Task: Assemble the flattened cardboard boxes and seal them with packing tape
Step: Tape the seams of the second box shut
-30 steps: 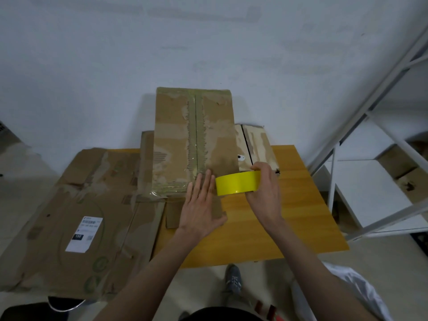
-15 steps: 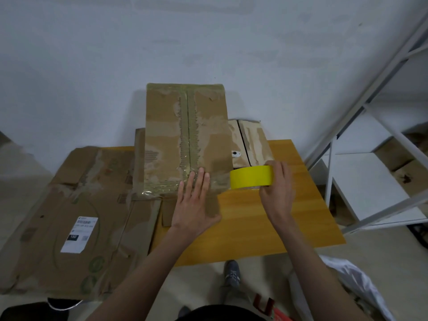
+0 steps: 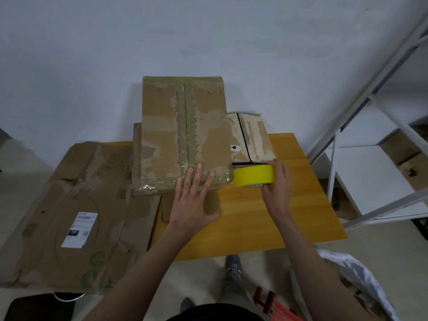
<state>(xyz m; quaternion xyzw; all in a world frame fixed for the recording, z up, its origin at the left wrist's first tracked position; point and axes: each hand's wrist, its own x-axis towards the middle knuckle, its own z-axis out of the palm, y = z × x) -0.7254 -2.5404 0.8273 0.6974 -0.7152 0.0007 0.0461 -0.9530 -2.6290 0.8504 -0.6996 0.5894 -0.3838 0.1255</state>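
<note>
A tall assembled cardboard box (image 3: 166, 130) stands on the wooden table (image 3: 289, 218), its top seam covered with clear tape. My left hand (image 3: 193, 200) presses flat against the box's near top edge and front face, fingers straight. My right hand (image 3: 276, 184) grips a yellow roll of tape (image 3: 253, 175) just to the right of the box's near corner, low over the table. A smaller box (image 3: 253, 140) sits behind the roll, against the tall box's right side.
Large flattened cardboard (image 3: 76, 212) with a white shipping label covers the table's left part and hangs over its edge. A white metal shelf frame (image 3: 361, 126) stands at the right. A white bag (image 3: 361, 281) lies on the floor by my right arm.
My right hand has carried the yellow roll to the right, away from my left hand and past the box's corner. My left hand has stayed pressed on the box.
</note>
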